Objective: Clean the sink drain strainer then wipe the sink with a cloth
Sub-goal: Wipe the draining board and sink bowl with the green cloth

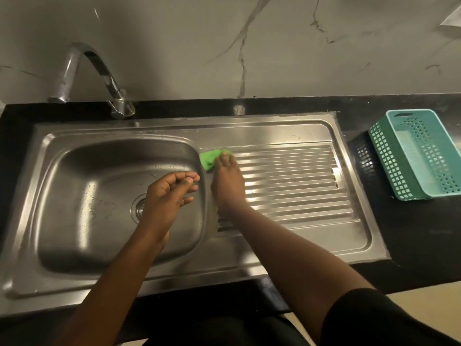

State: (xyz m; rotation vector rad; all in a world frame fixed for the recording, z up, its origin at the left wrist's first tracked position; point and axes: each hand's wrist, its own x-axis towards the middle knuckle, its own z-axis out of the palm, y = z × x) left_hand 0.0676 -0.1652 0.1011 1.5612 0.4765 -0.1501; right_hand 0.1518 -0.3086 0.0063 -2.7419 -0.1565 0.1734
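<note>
A steel sink has its basin on the left and a ribbed drainboard on the right. The round drain strainer sits in the basin floor, half hidden behind my left hand, which hovers over the basin with loosely curled fingers and holds nothing. My right hand lies flat on the near-left corner of the drainboard, fingers pressing down on a green cloth at the ridge between basin and drainboard.
A chrome tap arches over the back left of the basin. A teal perforated basket stands on the black counter right of the sink. A marble wall rises behind.
</note>
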